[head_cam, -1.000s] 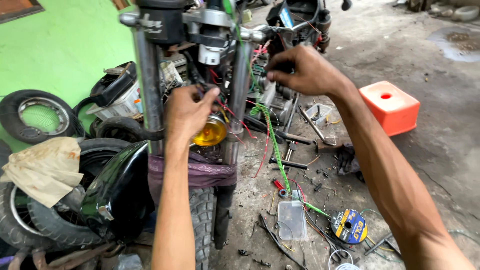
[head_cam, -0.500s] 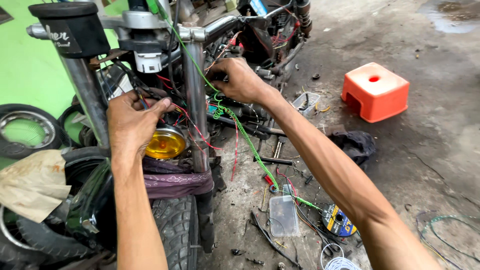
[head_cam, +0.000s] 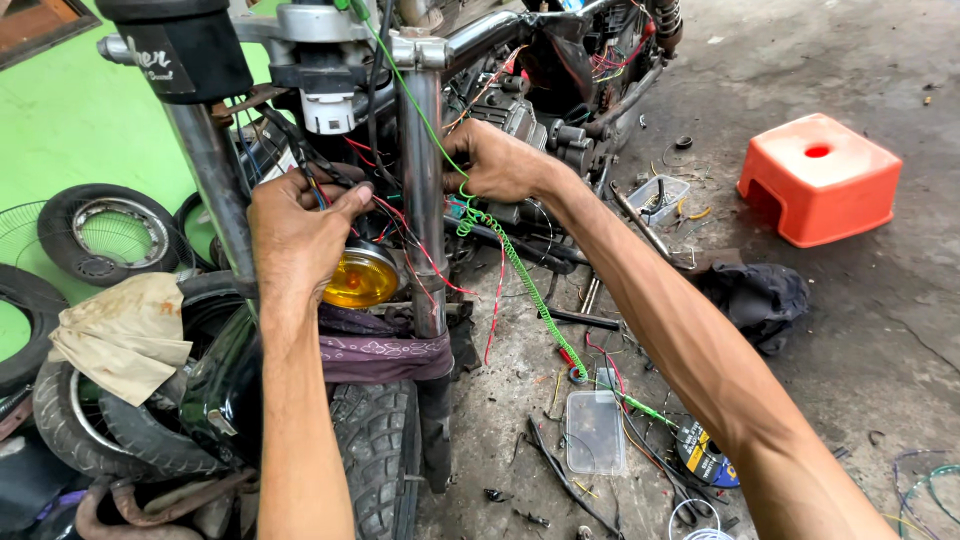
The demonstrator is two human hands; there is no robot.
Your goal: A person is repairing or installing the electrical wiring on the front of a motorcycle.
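**A:** ok so what's each hand actually doing here?

**B:** left hand (head_cam: 300, 225) is closed around a bundle of black and red wires (head_cam: 340, 178), pinched between thumb and fingers just above the amber headlight (head_cam: 362, 277). That's right at the front of the stripped motorcycle, between the two chrome fork tubes (head_cam: 424, 200).

**A:** and the other one?

**B:** right hand (head_cam: 497, 160) reaches in past the right-side fork tube, fingers curled shut on a green coiled wire (head_cam: 520, 275). The coil hangs from that hand and runs down to the concrete floor (head_cam: 850, 330), ending near a clear plastic box (head_cam: 594, 430) and a roll of tape (head_cam: 706, 455).

**A:** what else is lying about?

**B:** front tyre (head_cam: 375, 450) sits bottom centre with a purple patterned cloth (head_cam: 385, 352) wrapped over it. Spare tyres (head_cam: 105, 235) stacked at left against a green wall, a beige rag (head_cam: 125, 335) draped on one. Orange plastic stool (head_cam: 818, 178) off to the right, well apart from both hands, and a dark rag (head_cam: 755, 300) on the floor between it and the bike.
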